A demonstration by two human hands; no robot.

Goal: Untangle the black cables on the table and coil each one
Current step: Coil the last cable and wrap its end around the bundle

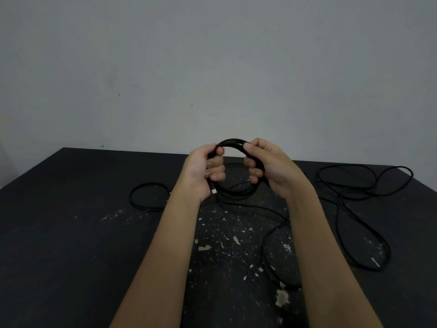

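**A:** Status on the cables?

**B:** One coil [236,194] at mid-frame, held up above the worktop [71,233]. Left hand [205,170] grips its left side, right hand [272,166] grips its right. Fingers [216,172] of both hands are curled through the ring, holding the bundle.

**A:** Why two-handed?

**B:** My read: opposed grips hold the turns stacked so the ring can't spring open. Several turns of thin cord, matte black, round in section. A pale connector [214,192] pokes out below the left hand.

**A:** Finished?

**B:** Probably not. A tail [264,207] seems to run from under the coil across the worktop and curve toward lower right. Can't tell if it's the same cable.

**A:** The rest?

**B:** Loose cable [361,189] at right of frame, sprawled in big slack loops, uncoiled. Small loop [149,184] lies flat at left, well apart from it. Whether it's a separate cable is hidden behind the forearm.

**A:** Surface?

**B:** Worktop is dark and flat, its coating chipped into pale flecks down the centre. Black on black, so strands are hard to trace. Plain grey wall [212,55] fills the upper frame.
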